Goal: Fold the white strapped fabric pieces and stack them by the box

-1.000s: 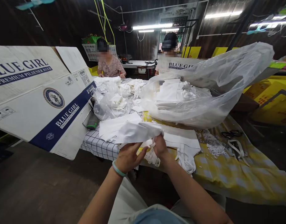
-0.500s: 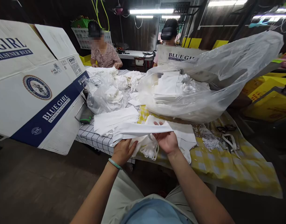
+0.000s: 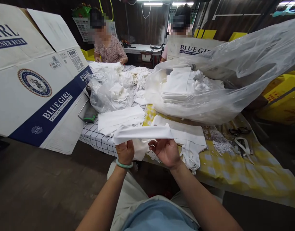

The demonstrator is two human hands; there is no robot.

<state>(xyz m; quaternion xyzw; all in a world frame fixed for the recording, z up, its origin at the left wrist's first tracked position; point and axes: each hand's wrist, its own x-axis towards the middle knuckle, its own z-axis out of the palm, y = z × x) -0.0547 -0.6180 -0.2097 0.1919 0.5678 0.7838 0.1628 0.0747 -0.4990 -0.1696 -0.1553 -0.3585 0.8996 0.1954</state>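
Note:
A white band of stretchy fabric is pulled taut between my two hands, just above the table edge. My left hand wears a pale green bangle and is closed on the band's left end, its fingers partly hidden by the cloth. At the other end, my right hand grips the fabric from below, palm up with some fingers curled. Flat white fabric pieces lie beyond my left hand. More white pieces, with loose white straps hanging over the edge, lie beside my right.
A large printed carton stands on the left. Clear plastic bags hold stacked white fabric. Scissors and white scraps lie on the yellow checked cloth. Two people sit across the table.
The band has been lifted slightly and pulled straighter between my hands. My left hand has turned more upright. My right fingers, spread before, are now more curled. The camera view has tilted down a little.

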